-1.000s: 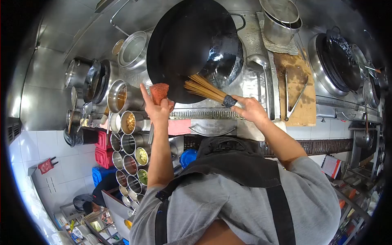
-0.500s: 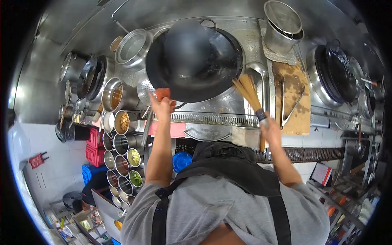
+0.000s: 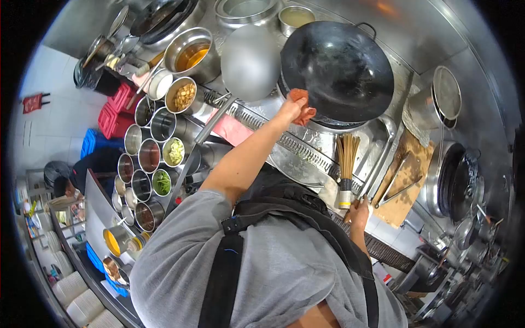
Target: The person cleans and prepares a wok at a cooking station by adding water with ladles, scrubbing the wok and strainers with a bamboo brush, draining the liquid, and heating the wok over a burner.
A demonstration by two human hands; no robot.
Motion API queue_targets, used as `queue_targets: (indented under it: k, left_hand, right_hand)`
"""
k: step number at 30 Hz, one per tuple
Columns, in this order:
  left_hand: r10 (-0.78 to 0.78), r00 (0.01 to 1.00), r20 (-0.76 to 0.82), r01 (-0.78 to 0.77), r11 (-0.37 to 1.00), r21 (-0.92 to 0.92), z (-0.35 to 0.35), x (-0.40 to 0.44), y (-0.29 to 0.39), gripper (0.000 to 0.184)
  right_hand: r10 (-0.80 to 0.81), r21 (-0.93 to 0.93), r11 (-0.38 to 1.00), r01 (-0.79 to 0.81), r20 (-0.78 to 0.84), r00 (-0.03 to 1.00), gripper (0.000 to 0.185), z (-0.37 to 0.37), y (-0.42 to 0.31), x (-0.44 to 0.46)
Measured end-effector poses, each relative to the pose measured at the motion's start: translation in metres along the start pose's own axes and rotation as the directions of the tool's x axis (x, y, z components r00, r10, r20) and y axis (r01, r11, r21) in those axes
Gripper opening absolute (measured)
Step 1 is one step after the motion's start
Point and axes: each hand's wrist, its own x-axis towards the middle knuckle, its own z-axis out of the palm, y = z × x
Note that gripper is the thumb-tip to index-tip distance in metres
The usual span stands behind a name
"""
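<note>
My left hand [image 3: 295, 112] is closed on a bunched red cloth [image 3: 302, 103] at the lower left rim of a large black wok [image 3: 339, 74]. The wok sits on the stove, with a dark, shiny inside and no food visible in it. Lower right, my right hand [image 3: 359, 212] is closed round the handle end of a metal ladle [image 3: 386, 143], whose shaft runs up beside the wok. A bamboo brush [image 3: 346, 156] with a bound grip lies just left of that shaft, apart from my hand.
Left of the wok are a round, blurred metal utensil, a pot of amber liquid [image 3: 192, 54] and several steel containers, one with chopped greens [image 3: 162, 182]. Tongs [image 3: 395, 180] lie on a stained board [image 3: 407, 205] at right, near a strainer [image 3: 447, 93] on a pot. A person is at far left.
My right hand has let go of the bamboo brush and closed on the ladle's handle. The view has turned and shifted. My left hand still holds the red cloth, now against the wok's rim.
</note>
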Motion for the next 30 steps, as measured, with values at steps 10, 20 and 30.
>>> queue_targets:
  k: [10,20,30]
  left_hand:
    - [0.261,0.96,-0.102,-0.119,0.711,0.693,-0.168,-0.043,-0.047,0.08]
    - [0.369,0.922,-0.115,0.014,0.266,0.964,-0.215,-0.073,-0.043,0.092]
    - [0.42,0.907,-0.025,-0.198,0.48,0.854,-0.245,-0.097,0.019,0.085]
  right_hand:
    - [0.422,0.664,0.673,-0.327,0.018,0.906,0.007,-0.02,-0.024,-0.012]
    - [0.002,0.571,0.815,0.098,-0.172,0.985,0.02,-0.055,-0.27,0.092]
    - [-0.728,-0.22,0.667,0.712,0.014,0.686,0.024,0.049,-0.622,0.282]
